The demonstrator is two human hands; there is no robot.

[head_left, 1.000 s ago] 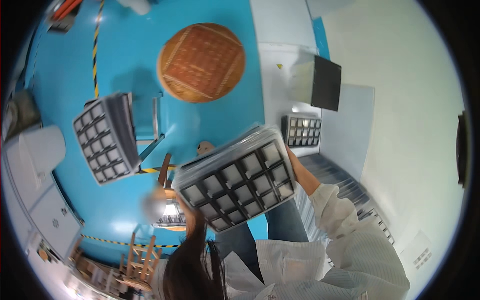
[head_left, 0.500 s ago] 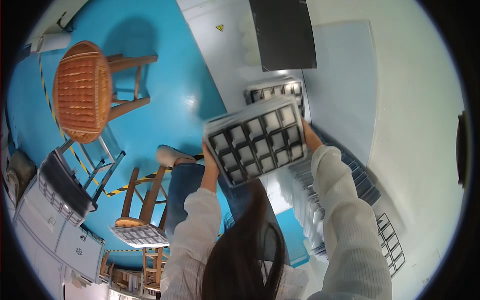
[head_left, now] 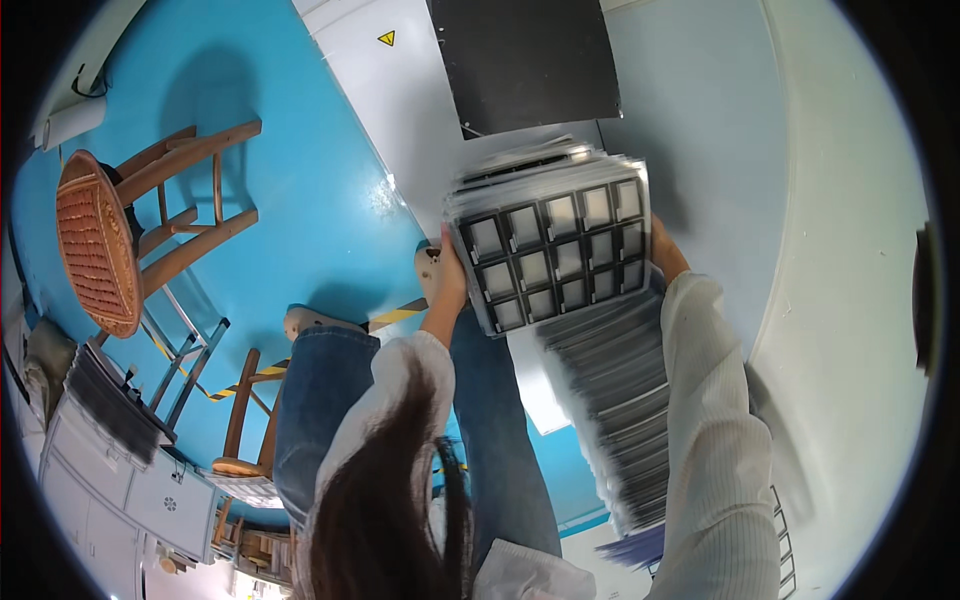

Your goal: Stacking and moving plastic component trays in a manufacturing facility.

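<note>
Both my hands hold a clear plastic tray [head_left: 555, 255] by its opposite sides. Rows of square, black-framed compartments with pale insides fill it, and its face is tipped toward me. My left hand [head_left: 450, 275] is closed on the left edge, and my right hand [head_left: 667, 250] grips the right edge, its fingertips partly hidden. Right behind the held tray are more stacked trays [head_left: 525, 160] on the white surface; whether they touch it I cannot tell. Below, beside my right forearm, stands a tall stack of dark-edged trays [head_left: 625, 400].
A black panel [head_left: 530, 65] lies beyond the trays on the white surface [head_left: 370, 90]. A round woven-seat stool [head_left: 100, 245] lies tipped on the blue floor [head_left: 290, 190] at left. Another wooden stool [head_left: 240, 465] stands near my left leg. A pale wall [head_left: 830, 250] bounds the right.
The held tray has moved right and slightly up, level with the stacked trays, and its tilt has lessened. Both hands keep their grip. The view has shifted, so the stools sit farther left.
</note>
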